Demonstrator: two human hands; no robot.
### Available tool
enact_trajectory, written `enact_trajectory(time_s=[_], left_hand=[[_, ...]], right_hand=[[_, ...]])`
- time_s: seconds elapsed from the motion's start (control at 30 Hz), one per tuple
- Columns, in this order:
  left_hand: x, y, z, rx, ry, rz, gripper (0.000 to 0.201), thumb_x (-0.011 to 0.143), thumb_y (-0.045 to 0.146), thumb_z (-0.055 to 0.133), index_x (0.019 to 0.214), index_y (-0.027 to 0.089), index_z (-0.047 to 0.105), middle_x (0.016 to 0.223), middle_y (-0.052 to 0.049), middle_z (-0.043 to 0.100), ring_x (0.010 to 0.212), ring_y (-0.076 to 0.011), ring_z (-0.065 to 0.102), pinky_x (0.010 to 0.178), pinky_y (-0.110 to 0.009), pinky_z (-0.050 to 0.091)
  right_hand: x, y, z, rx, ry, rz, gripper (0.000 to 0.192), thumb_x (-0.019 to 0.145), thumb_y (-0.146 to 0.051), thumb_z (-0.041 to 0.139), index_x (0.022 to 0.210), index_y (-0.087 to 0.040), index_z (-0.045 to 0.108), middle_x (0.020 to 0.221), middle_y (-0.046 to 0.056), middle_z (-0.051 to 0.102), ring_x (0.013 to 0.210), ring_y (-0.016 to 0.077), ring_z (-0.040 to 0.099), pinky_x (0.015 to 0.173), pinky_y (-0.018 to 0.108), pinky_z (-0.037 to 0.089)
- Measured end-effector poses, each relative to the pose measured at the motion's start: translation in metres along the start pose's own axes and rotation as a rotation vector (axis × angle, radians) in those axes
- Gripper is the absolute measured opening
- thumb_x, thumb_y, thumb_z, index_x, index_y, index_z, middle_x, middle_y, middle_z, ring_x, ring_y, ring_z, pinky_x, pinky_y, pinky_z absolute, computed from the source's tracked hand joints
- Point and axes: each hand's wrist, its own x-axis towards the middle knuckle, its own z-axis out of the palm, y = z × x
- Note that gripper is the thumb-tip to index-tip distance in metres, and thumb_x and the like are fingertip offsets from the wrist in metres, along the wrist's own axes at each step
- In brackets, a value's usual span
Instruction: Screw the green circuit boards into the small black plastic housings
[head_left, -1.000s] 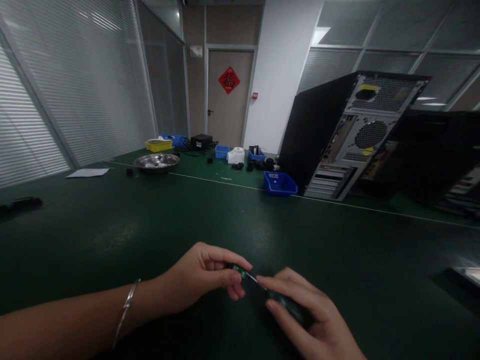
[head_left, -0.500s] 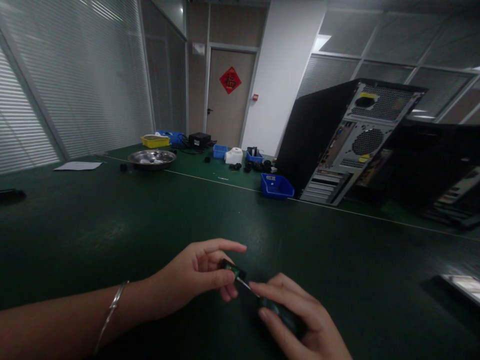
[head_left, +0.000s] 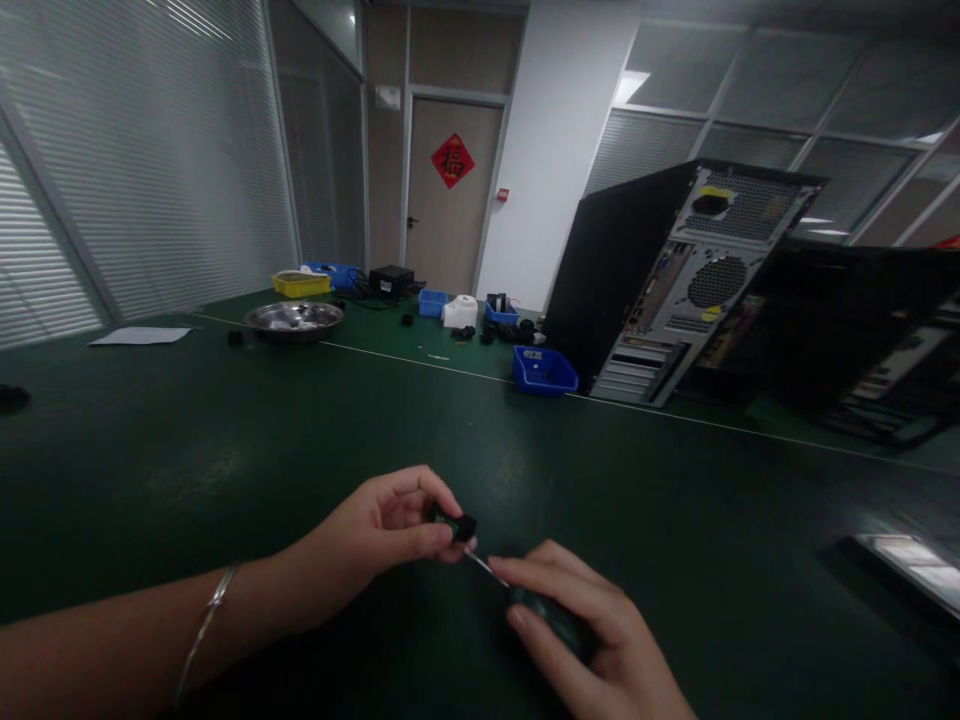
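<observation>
My left hand [head_left: 375,535] pinches a small black part [head_left: 454,523] in its fingers. My right hand [head_left: 592,640] grips a screwdriver [head_left: 525,598], its tip at the part.

Surface: a long dark green table [head_left: 225,450], a thin pale line running across it.
Far left: a sheet of paper [head_left: 139,336], a steel bowl [head_left: 294,319] beside it.
Far end: a yellow tray [head_left: 301,285], a black box [head_left: 391,281], a white object [head_left: 460,312], small blue bins.
Middle: a blue bin [head_left: 545,370] just beside an upright computer case [head_left: 675,280].
Right: a second dark case [head_left: 855,340], lying low.
</observation>
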Motion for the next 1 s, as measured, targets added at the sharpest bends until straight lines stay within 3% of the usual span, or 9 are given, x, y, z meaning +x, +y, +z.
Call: enact_trajectory(time_s=[0.1,0.23,0.33,0.63,0.83,1.0], left_hand=[[0.001,-0.002,-0.004,-0.044,0.047,0.020,0.029,0.077,0.017,0.074,0.101,0.018,0.057,0.099,-0.005,0.068,0.104,-0.0234,0.065,0.096,-0.040,0.045],[0.002,-0.004,-0.009,-0.020,0.090,0.008,0.027,0.075,0.015,0.074,0.095,0.018,0.056,0.096,-0.004,0.068,0.101,-0.0228,0.065,0.093,-0.038,0.045],[0.001,-0.003,-0.009,0.050,0.058,0.005,0.023,0.075,0.016,0.073,0.093,0.017,0.059,0.096,-0.004,0.068,0.098,-0.0194,0.063,0.090,-0.034,0.044],[-0.003,0.000,-0.005,0.215,-0.033,-0.002,0.032,0.086,0.025,0.062,0.118,0.024,0.065,0.122,-0.005,0.060,0.115,-0.0208,0.053,0.101,-0.034,0.035],[-0.005,0.007,0.000,0.501,-0.103,0.054,0.035,0.089,0.030,0.057,0.123,0.025,0.063,0.103,-0.004,0.056,0.097,-0.0183,0.054,0.086,-0.029,0.041],[-0.006,0.000,-0.003,0.565,-0.077,0.132,0.031,0.088,0.031,0.058,0.118,0.026,0.067,0.091,-0.003,0.058,0.081,-0.0150,0.053,0.073,-0.025,0.042]], right_hand=[[0.000,-0.001,0.001,0.001,0.023,0.029,0.032,0.089,-0.014,0.057,0.116,-0.025,0.069,0.090,0.006,0.067,0.081,0.0183,0.066,0.071,0.028,0.052],[-0.002,-0.001,0.000,-0.004,0.029,0.027,0.032,0.089,-0.014,0.057,0.117,-0.025,0.068,0.090,0.006,0.068,0.081,0.0182,0.066,0.070,0.027,0.052],[-0.003,-0.002,-0.001,-0.012,0.029,0.030,0.032,0.089,-0.015,0.057,0.117,-0.026,0.069,0.090,0.006,0.068,0.081,0.0187,0.067,0.070,0.027,0.053],[-0.002,-0.001,-0.001,-0.036,0.032,0.057,0.031,0.089,-0.017,0.057,0.117,-0.026,0.069,0.091,0.006,0.068,0.082,0.0192,0.067,0.070,0.027,0.054],[-0.002,-0.001,-0.002,-0.034,0.047,0.047,0.032,0.089,-0.018,0.058,0.118,-0.028,0.068,0.092,0.005,0.069,0.084,0.0190,0.067,0.073,0.026,0.054],[-0.002,-0.002,-0.001,-0.036,0.050,0.076,0.031,0.089,-0.020,0.059,0.117,-0.029,0.069,0.095,0.005,0.070,0.089,0.0198,0.067,0.077,0.027,0.054]])
